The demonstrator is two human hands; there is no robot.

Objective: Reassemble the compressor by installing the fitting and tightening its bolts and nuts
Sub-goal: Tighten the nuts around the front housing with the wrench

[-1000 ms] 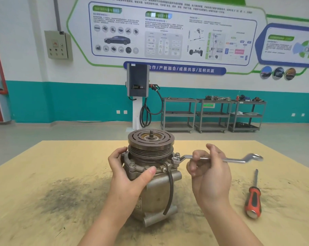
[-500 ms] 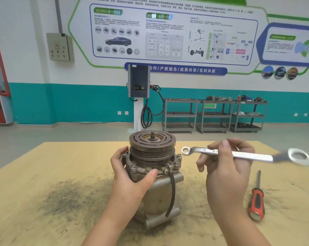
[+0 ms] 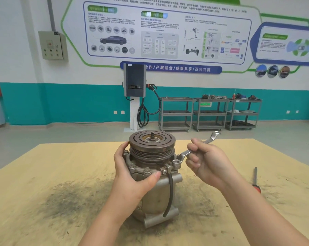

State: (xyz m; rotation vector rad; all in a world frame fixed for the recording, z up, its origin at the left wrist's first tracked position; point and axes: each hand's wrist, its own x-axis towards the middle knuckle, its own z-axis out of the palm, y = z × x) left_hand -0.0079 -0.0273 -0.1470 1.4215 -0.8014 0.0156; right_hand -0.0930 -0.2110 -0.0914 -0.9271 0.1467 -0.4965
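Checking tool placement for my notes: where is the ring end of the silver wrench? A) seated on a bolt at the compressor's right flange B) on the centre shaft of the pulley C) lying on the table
A: the silver wrench, held by the right hand, has its ring end over a flange bolt of the metal compressor.

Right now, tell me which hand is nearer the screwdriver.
Right. The right hand holds the wrench on the compressor, on the side facing the screwdriver. The left hand grips the compressor's far side.

White wall (image 3: pixel 17 18) with teal lower band, poster board (image 3: pixel 160 32), grey floor (image 3: pixel 61 134), three metal carts (image 3: pixel 209 113), charging post (image 3: pixel 134 96), electrical box (image 3: pixel 51 45)
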